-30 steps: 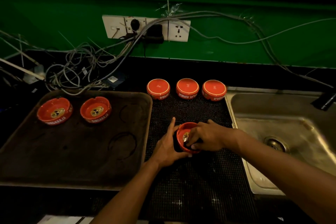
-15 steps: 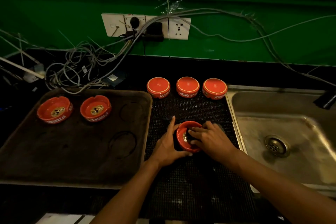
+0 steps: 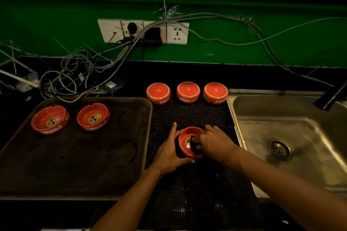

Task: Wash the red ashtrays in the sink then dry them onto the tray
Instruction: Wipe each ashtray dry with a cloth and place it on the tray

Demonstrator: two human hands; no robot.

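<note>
Right at the front, two bare arms reach in from 6 o'clock over a black bumpy rubber mat [image 3: 189, 193]. The left hand [image 3: 169, 151] is curled around the left side of a round red ashtray [image 3: 185, 149], with the thumb along its near edge and one finger pointing up toward 12 o'clock. This red bowl sits right side up on the mat, in the middle of the picture. The right hand [image 3: 216, 142] is bent over the bowl from 3 o'clock, and its fingers press something dark [image 3: 194, 143] down inside the bowl. It is too dim to tell what that dark thing is.

At 9 o'clock from the hands lies a big brown flat tray [image 3: 75, 165] with round ring marks on it. Two more red ashtrays, one on the left [image 3: 49, 119] and one just beside it [image 3: 93, 117], stand open side up near the far left of the tray.

At 3 o'clock is a shiny metal sink [image 3: 300, 137] with a round drain [image 3: 279, 149].

Farther away, at 12 o'clock, three red ashtrays turned upside down [image 3: 187, 92] sit in a row on the far edge of the mat. Behind them is a green wall [image 3: 244, 47] with white plug sockets [image 3: 143, 31] and a messy bunch of grey wires [image 3: 78, 77].
</note>
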